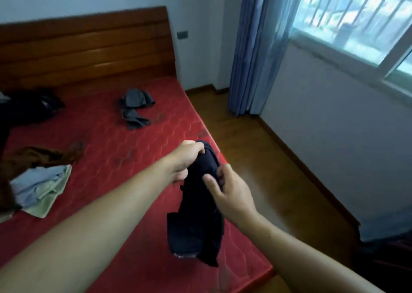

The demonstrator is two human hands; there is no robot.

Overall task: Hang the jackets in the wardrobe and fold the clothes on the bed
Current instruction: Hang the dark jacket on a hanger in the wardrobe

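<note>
A dark navy garment (198, 221) hangs bunched above the right edge of the red mattress (107, 141). My left hand (186, 161) grips its top from the left, fingers curled over the cloth. My right hand (229, 190) pinches the same garment from the right, thumb pressed on the fabric. On the bed lie a crumpled grey garment (134, 108), a dark pile (33, 108) at the far left, a brown garment (33, 157) and a pale blue and green garment (42, 190).
A wooden headboard (89, 45) stands behind the bed. Wooden floor (263, 159) runs along the bed's right side to a white wall. Blue curtains (252, 47) hang beside a barred window (356, 14). A dark object (392, 259) sits at the lower right.
</note>
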